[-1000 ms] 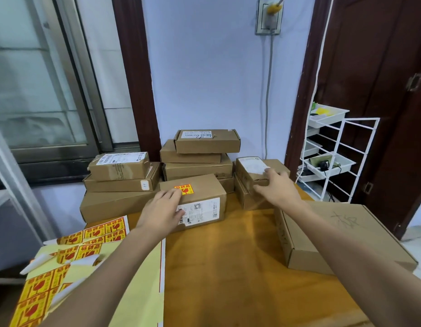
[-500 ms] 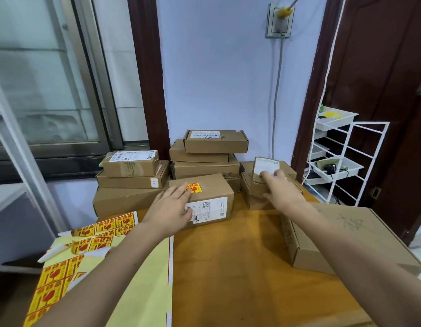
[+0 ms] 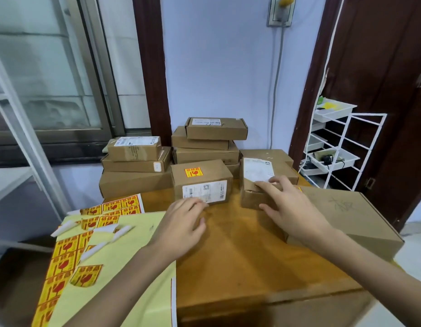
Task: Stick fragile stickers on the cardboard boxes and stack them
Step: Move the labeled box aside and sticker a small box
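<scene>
A small cardboard box (image 3: 200,179) with a yellow-red fragile sticker (image 3: 193,172) on top stands at the middle of the wooden table (image 3: 240,251). My left hand (image 3: 181,225) hovers just in front of it, fingers apart, holding nothing. My right hand (image 3: 289,206) grips a second small box (image 3: 254,185) with a white label, tilted, to the right of the stickered one. Sheets of fragile stickers (image 3: 63,253) on yellow backing lie at the table's left.
Stacks of cardboard boxes (image 3: 204,142) (image 3: 134,166) stand behind against the wall. A large flat box (image 3: 351,218) lies at the right under my forearm. A white wire rack (image 3: 334,147) stands by the dark door. Peeled white strips lie on the sticker sheets.
My left hand came off the stickered box and drew back toward me. My right hand pulled the labelled box forward off the rear pile and tilted it.
</scene>
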